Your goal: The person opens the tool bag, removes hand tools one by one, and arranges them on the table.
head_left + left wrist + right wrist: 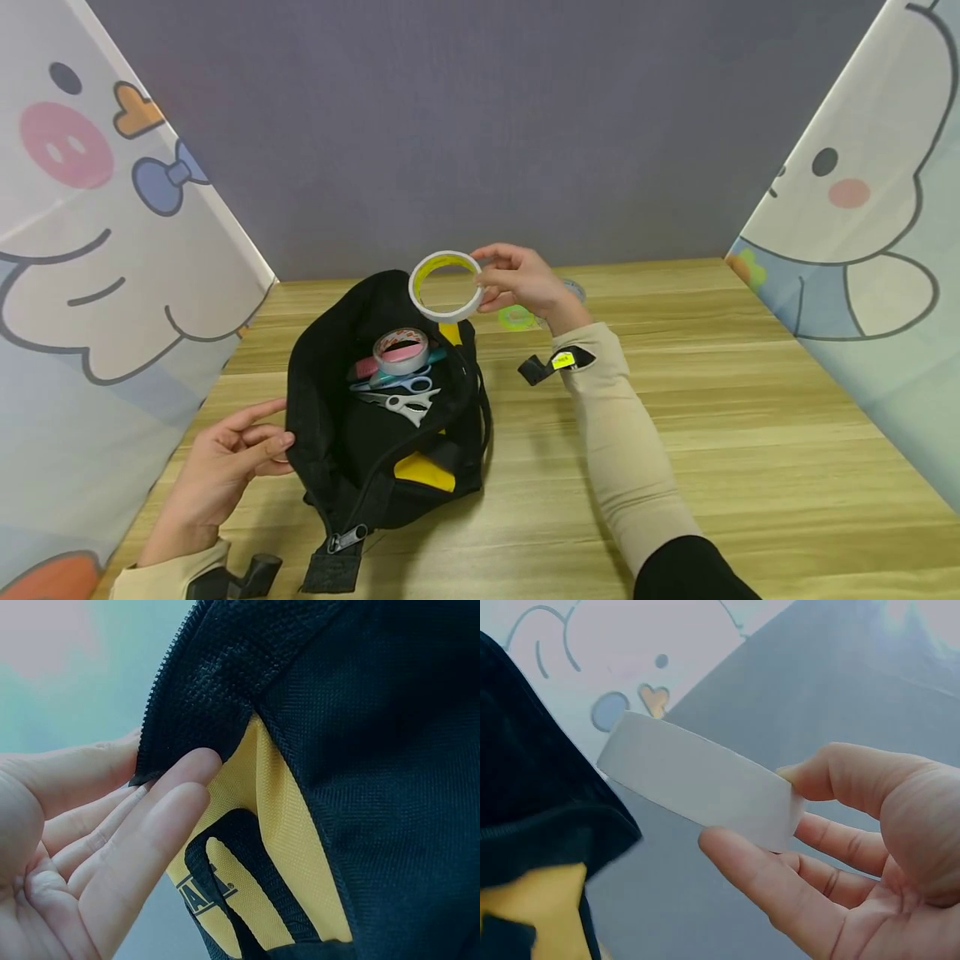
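A black and yellow zippered bag [307, 367] lies with its mouth spread wide on the wooden table. My left hand [232, 467] pinches the left edge of that mouth; in the left wrist view its thumb and fingers hold the zipper edge [161, 712]. Beyond the bag's right rim, my right hand [521, 283] pinches a roll of white tape [447, 315] with a yellow core, held in the air. Inside the bag lie another tape roll [401, 364], a pink item [365, 368], blue-handled scissors [420, 384] and white-handled scissors [408, 406].
Behind the right hand, a green ring-shaped item [516, 318] and a greyish round item [574, 289] lie on the table [720, 417], partly hidden. A grey panel [465, 133] stands at the back, with cartoon-printed panels [877, 250] on both sides.
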`<state>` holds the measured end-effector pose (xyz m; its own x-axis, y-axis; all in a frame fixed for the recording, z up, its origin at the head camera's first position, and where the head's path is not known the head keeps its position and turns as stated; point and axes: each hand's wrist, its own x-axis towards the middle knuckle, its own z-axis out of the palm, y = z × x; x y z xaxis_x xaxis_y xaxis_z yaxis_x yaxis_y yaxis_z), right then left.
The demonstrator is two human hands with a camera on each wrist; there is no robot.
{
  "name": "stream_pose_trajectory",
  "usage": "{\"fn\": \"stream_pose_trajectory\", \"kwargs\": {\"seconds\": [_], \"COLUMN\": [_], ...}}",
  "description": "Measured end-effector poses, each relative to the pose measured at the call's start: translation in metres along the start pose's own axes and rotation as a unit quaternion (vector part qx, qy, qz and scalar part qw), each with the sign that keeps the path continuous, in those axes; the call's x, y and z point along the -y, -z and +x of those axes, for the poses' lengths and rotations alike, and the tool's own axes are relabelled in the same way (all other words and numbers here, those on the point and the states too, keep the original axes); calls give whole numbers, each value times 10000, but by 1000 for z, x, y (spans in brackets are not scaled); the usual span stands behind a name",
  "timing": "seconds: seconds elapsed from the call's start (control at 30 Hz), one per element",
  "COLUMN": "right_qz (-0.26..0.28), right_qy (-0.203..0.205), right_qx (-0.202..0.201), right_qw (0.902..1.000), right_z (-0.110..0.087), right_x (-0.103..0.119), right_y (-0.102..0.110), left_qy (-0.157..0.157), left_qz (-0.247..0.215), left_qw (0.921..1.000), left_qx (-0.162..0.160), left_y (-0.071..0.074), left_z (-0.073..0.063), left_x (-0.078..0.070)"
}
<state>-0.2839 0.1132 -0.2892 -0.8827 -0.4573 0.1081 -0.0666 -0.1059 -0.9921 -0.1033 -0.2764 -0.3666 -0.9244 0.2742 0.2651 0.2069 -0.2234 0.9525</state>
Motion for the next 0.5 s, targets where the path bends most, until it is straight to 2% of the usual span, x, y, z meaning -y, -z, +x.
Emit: {"fn": "stream_pose_trajectory", "kwargs": {"seconds": [0.2, 0.33, 0.5], "right_qz": [261, 606, 748], "right_qy": [25, -10, -68], "right_qx": [-580, -1000, -1447], "right_qw": [9980, 9931, 9866], "right_z": [-12, -19, -27], "right_x": [-4, -7, -14], "right_y": [25, 41, 59], "left_qy": [-5, -31, -65], "left_qz": [24, -19, -82], "left_qw": [10000, 10000, 9998], "left_qx": [33, 79, 139], "left_y": [0, 1, 2], "left_z": [0, 1, 1], "left_x": [0, 0, -1]}}
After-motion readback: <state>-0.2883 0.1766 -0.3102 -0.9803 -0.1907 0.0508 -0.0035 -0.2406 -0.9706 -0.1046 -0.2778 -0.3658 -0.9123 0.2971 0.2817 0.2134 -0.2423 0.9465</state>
